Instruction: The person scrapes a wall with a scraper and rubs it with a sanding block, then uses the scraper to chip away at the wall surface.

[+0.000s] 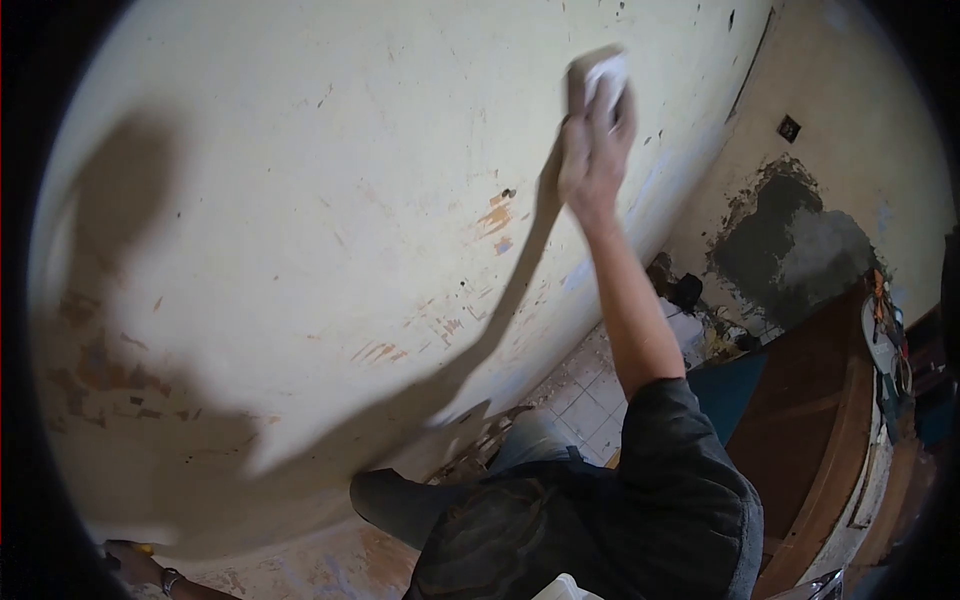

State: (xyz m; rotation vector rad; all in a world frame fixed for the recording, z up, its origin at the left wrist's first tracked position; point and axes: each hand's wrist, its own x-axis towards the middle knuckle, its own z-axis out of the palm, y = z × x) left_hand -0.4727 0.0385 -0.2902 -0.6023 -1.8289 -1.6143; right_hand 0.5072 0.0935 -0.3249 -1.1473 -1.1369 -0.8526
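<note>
High on the pale wall [330, 150], my right hand [600, 155] grips a greyish block with a white part [606, 70], which looks like a sanding block. Motion blurs it slightly. My right arm is stretched out, and the block is at or very near the wall surface. Scraped orange-brown patches [494, 217] and small pits mark the plaster below and left of it. My left sleeve [385, 500] shows at the bottom, but the hand beyond it is hidden.
At the lower left edge, another person's hand [130, 562] with a bracelet is near something yellow. A grey cement patch [785, 245] and a dark socket [789, 128] mark the right wall. Brown wooden furniture [810, 430] with tools on its edge stands right, beside floor tiles [592, 408].
</note>
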